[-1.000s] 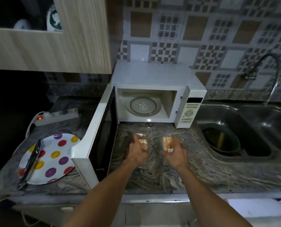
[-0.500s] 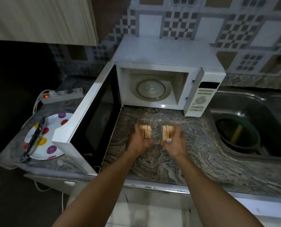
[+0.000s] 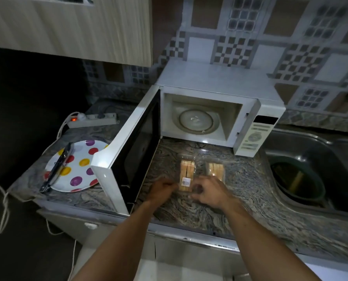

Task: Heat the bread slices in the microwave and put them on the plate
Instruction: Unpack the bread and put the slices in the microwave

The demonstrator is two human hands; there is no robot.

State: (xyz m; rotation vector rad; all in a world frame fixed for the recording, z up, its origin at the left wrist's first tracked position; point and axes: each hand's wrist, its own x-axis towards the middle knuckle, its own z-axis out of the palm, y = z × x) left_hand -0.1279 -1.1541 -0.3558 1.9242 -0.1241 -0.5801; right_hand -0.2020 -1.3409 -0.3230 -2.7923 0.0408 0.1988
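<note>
While both hands work at the near end of one clear pack of bread slices, the grip on each side is a curled pinch: the left hand holds the pack's left near corner and the right hand holds its right near edge, just by the small white label. The picture is blurred there, so whether the fingers are prising the pack open or merely steadying it cannot be told.

A moment ago each hand held its own pack, one apiece. Now both have closed in on the left pack, and the second pack lies alone on the tabletop, just beside the first and touched by neither hand. That reads as the start of unwrapping, so the task is in its early stage, with no bread yet out of its wrapper.

Behind the packs stands the microwave, its door swung wide to the left and its glass turntable bare. Beyond the door, well apart from the bread, sits the spotted plate with dark tongs lying across it. A power strip with a lit switch lies behind the plate, and a sink is on the right.
</note>
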